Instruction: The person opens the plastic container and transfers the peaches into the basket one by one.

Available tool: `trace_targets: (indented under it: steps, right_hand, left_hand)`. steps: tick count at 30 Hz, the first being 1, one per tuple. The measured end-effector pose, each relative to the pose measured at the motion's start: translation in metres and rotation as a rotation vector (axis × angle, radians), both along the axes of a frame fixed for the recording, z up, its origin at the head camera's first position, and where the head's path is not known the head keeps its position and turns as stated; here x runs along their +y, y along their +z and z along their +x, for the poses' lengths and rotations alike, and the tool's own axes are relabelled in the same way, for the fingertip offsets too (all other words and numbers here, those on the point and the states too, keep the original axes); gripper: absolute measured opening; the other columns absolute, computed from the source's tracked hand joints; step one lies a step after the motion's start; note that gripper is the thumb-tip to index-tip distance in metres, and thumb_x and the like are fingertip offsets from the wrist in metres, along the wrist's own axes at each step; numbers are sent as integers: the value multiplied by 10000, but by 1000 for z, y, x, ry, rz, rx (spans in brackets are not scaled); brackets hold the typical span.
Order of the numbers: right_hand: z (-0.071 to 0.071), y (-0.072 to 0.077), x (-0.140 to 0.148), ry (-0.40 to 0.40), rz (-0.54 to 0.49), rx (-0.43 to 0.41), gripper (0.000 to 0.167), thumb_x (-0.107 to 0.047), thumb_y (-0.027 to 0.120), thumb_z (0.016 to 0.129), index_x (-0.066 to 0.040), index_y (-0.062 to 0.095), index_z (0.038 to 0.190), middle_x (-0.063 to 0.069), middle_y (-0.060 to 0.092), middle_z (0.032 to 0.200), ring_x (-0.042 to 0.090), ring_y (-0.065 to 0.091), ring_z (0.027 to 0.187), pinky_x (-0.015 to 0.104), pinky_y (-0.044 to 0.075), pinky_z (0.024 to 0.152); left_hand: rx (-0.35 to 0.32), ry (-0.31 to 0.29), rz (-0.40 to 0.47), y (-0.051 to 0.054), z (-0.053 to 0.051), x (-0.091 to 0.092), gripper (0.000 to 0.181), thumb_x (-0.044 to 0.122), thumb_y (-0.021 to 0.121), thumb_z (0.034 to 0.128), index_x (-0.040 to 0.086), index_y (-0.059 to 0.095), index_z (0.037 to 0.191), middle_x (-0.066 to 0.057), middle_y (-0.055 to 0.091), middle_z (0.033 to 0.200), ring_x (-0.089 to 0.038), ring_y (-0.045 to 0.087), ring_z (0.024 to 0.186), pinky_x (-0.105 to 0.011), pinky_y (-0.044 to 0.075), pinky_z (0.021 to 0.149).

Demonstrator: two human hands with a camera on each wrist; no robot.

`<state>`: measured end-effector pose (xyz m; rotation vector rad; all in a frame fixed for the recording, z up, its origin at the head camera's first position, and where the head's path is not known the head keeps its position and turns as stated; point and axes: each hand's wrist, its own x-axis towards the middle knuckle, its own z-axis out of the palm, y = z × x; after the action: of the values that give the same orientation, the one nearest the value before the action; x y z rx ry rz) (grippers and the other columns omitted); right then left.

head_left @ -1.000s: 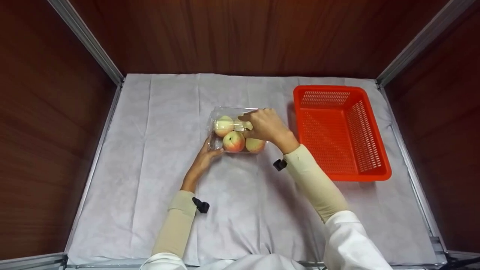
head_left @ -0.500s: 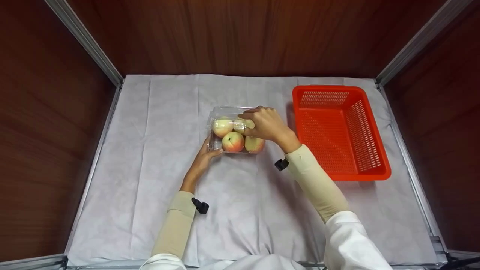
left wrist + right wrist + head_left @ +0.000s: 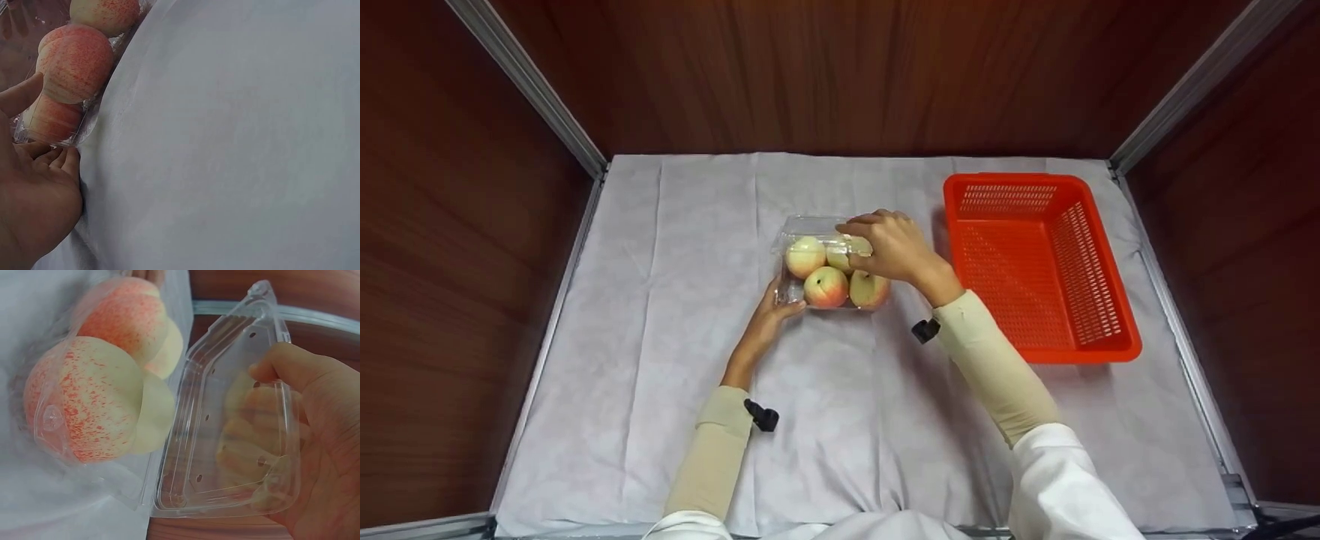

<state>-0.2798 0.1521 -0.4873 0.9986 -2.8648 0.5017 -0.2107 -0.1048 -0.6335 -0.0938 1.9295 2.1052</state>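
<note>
A clear plastic clamshell box (image 3: 790,292) with several yellow-red peaches (image 3: 826,287) lies near the middle of the cloth. My left hand (image 3: 767,316) grips its left side. In the left wrist view the thumb (image 3: 22,97) lies on one side of the box's corner and the other fingers curl in beneath. My right hand (image 3: 894,246) holds the hinged lid (image 3: 197,453) by its edge, thumb inside and fingers seen through the plastic behind. The lid stands tilted up from the base, with the peaches (image 3: 95,394) exposed beside it. The right hand partly covers the far-right peach in the head view.
A red slotted plastic basket (image 3: 1012,285) stands to the right of the box. Grey-white cloth (image 3: 690,247) covers the table, and brown wood-grain panels (image 3: 840,75) with metal rails wall in the back and sides.
The lid has swung slightly further back in my right hand, showing more of the peaches. My left hand keeps its hold on the box's left side.
</note>
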Motion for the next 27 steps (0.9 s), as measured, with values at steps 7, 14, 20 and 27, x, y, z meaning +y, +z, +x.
trace_targets:
  steps: [7, 14, 20, 27]
  right_hand:
    - [-3, -1, 1, -4, -3, 28, 555, -312, 762, 925, -170, 666, 1454, 97, 696, 1429, 384, 663, 1238, 583, 557, 1038]
    - [-5, 2, 5, -33, -33, 47, 544, -295, 746, 939, -162, 657, 1460, 100, 695, 1426, 367, 653, 1254, 573, 539, 1077]
    - [-5, 3, 9, -47, -65, 65, 515, -280, 730, 960, -156, 662, 1455, 99, 702, 1405, 348, 653, 1240, 551, 541, 1080]
    - [-8, 5, 11, -68, -73, 76, 506, -264, 731, 962, -153, 661, 1450, 95, 698, 1412, 337, 642, 1257, 536, 533, 1098]
  left_hand:
    - [10, 8, -64, -1, -1, 0, 903, 163, 692, 983, 59, 157, 1704, -193, 129, 1780, -343, 130, 1656, -496, 157, 1363]
    - [14, 7, -70, 3, -3, 1, 905, 179, 711, 970, 71, 186, 1700, -182, 164, 1775, -347, 177, 1647, -490, 193, 1356]
    - [11, -28, -89, 9, -2, -1, 934, 204, 749, 960, 65, 186, 1692, -189, 170, 1769, -354, 184, 1647, -489, 234, 1347]
    - [31, -67, -184, 16, -4, -8, 791, 277, 690, 1030, 49, 271, 1661, -207, 261, 1740, -366, 228, 1635, -488, 232, 1350]
